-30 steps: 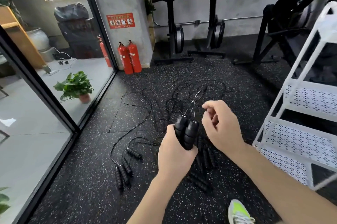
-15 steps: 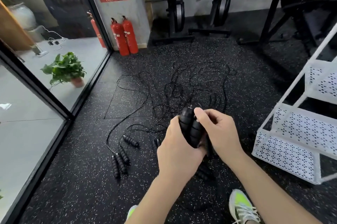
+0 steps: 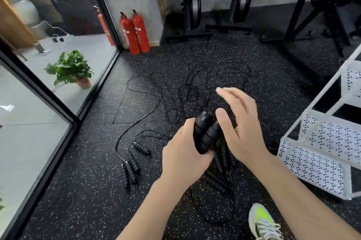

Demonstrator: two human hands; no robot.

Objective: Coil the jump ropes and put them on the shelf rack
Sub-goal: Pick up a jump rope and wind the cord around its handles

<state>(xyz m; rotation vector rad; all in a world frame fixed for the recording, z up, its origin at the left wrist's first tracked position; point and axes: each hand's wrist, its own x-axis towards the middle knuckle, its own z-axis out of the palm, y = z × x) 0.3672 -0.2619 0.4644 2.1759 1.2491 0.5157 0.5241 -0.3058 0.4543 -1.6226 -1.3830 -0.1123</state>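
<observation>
- Black foam handles (image 3: 207, 134), a pair side by side, sit upright in the left hand (image 3: 185, 155), its fingers wrapped round them low down.
- The right hand (image 3: 240, 122) has let go: half a second ago it was cupped over the tops of the handles, now it is spread wide, fingers straight and blurred, thumb just touching the nearer handle.
- It holds nothing that I can make out; a thin cord across the palm would be lost in the blur, so I cannot rule one out.
- The cord (image 3: 197, 93) of this rope cannot be traced either: it disappears into the tangle of black cords on the floor beyond the hands.
- More handles (image 3: 130, 167) lie on the floor to the left, and others show under the hands.
- The rack (image 3: 320, 142), white and perforated, stands to the right, with no rope on the tiers that show.
- My read: the handles are now paired, and that open right hand looks set to fetch cord for a wrap.
- The task is early, with nothing coiled and nothing shelved.
- The snag ahead is the tangle: pull hard and other ropes may come along.
</observation>
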